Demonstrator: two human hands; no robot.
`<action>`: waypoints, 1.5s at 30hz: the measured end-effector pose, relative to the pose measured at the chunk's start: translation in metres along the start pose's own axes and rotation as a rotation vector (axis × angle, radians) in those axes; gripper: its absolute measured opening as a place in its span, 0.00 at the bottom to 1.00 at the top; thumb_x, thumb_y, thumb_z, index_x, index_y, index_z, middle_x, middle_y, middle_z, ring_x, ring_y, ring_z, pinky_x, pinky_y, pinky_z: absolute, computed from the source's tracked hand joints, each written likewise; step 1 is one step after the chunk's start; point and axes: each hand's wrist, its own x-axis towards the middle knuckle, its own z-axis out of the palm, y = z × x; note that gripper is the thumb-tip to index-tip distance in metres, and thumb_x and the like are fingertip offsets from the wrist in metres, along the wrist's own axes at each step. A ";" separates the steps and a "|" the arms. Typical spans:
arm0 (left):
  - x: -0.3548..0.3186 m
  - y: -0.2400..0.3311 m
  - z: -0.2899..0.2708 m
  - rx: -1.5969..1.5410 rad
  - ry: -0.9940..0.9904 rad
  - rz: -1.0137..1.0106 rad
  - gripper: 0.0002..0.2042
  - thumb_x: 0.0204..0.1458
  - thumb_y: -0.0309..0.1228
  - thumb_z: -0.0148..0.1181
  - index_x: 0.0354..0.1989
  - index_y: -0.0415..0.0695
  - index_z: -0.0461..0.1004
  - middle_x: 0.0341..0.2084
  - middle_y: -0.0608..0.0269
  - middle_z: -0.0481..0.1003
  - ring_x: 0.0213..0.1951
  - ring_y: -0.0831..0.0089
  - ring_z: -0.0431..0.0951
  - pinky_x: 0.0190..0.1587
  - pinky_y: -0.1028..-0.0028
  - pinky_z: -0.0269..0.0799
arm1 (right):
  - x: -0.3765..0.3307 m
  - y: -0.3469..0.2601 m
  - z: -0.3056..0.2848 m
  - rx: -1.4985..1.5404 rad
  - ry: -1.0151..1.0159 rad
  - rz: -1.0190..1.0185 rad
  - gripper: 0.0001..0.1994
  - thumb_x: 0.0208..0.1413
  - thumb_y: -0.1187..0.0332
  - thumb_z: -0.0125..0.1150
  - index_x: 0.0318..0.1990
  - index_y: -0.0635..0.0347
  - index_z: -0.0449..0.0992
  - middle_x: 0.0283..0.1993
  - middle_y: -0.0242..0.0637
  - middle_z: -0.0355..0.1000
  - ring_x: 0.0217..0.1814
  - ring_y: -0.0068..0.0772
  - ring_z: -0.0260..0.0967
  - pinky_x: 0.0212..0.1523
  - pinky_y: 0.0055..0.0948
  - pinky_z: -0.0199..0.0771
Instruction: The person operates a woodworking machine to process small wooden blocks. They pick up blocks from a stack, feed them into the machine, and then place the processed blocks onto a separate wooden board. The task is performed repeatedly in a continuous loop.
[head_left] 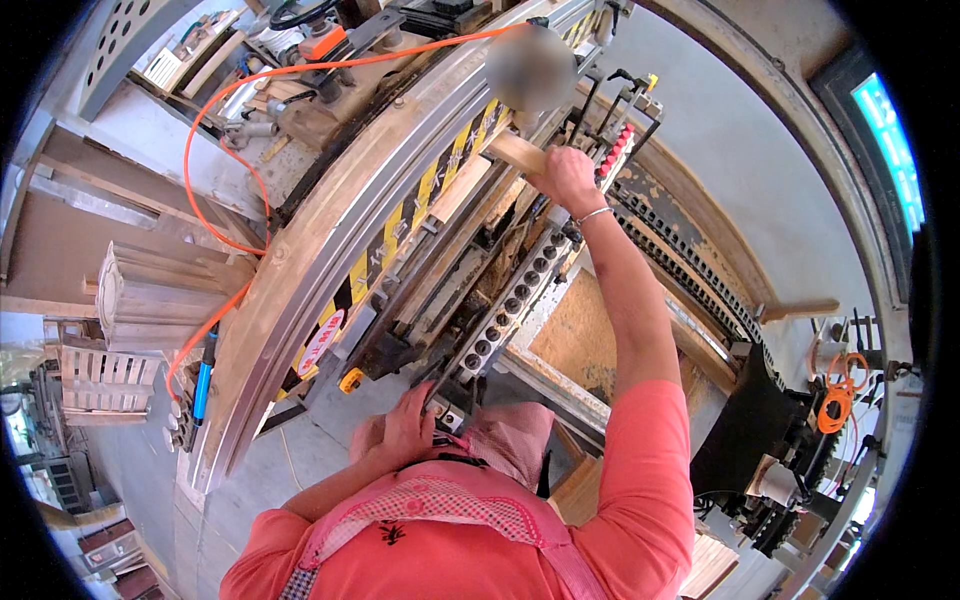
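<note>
My right arm reaches far out over a long woodworking machine (520,300). At its far end my right hand (567,182) is closed round one end of a pale wooden block (515,151). The block's other end points left, toward a yellow-and-black striped guard (415,205). Close to my waist, my left hand (408,428) has its fingers bent at the near end of the machine, by a dark bar. What they grip is hidden. A row of round black knobs (510,305) runs between my hands, and several red knobs (615,150) stand just right of my right hand.
An orange hose (190,160) loops over the left side. Stacked wooden parts (150,300) stand at the left, beside a blue air tool (205,380). A lit screen (885,140) is at the upper right. Black machinery (745,440) stands right of my right arm.
</note>
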 end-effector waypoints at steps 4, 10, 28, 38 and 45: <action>0.001 0.003 -0.002 -0.001 -0.006 -0.010 0.22 0.48 0.26 0.51 0.54 0.38 0.60 0.45 0.42 0.69 0.46 0.44 0.69 0.48 0.57 0.67 | 0.000 0.001 0.001 0.022 0.000 0.000 0.24 0.40 0.48 0.65 0.32 0.64 0.76 0.32 0.46 0.74 0.36 0.44 0.74 0.37 0.37 0.74; 0.004 0.015 -0.007 0.027 -0.021 -0.035 0.23 0.47 0.24 0.52 0.54 0.38 0.60 0.45 0.41 0.69 0.45 0.43 0.70 0.47 0.57 0.67 | 0.002 0.001 -0.003 0.012 -0.047 -0.003 0.22 0.42 0.48 0.64 0.30 0.62 0.77 0.33 0.46 0.75 0.37 0.44 0.74 0.37 0.37 0.75; 0.001 0.008 0.001 0.040 0.026 -0.070 0.22 0.46 0.25 0.54 0.53 0.38 0.62 0.44 0.42 0.70 0.45 0.45 0.71 0.46 0.57 0.68 | -0.002 -0.007 0.001 0.055 0.004 0.090 0.22 0.40 0.50 0.66 0.32 0.62 0.76 0.34 0.44 0.75 0.39 0.42 0.74 0.40 0.35 0.75; 0.001 0.013 -0.007 0.081 -0.034 -0.132 0.21 0.53 0.36 0.51 0.56 0.44 0.61 0.48 0.47 0.69 0.49 0.50 0.70 0.48 0.61 0.68 | -0.004 -0.005 0.005 0.066 0.125 0.039 0.23 0.40 0.50 0.67 0.31 0.63 0.75 0.31 0.45 0.75 0.36 0.43 0.74 0.37 0.36 0.75; 0.007 0.022 -0.011 0.086 -0.049 -0.135 0.23 0.45 0.25 0.55 0.53 0.39 0.61 0.43 0.41 0.70 0.43 0.44 0.71 0.45 0.57 0.69 | -0.005 -0.003 -0.001 0.003 0.011 0.038 0.26 0.43 0.44 0.62 0.32 0.63 0.76 0.32 0.44 0.75 0.36 0.41 0.75 0.37 0.35 0.75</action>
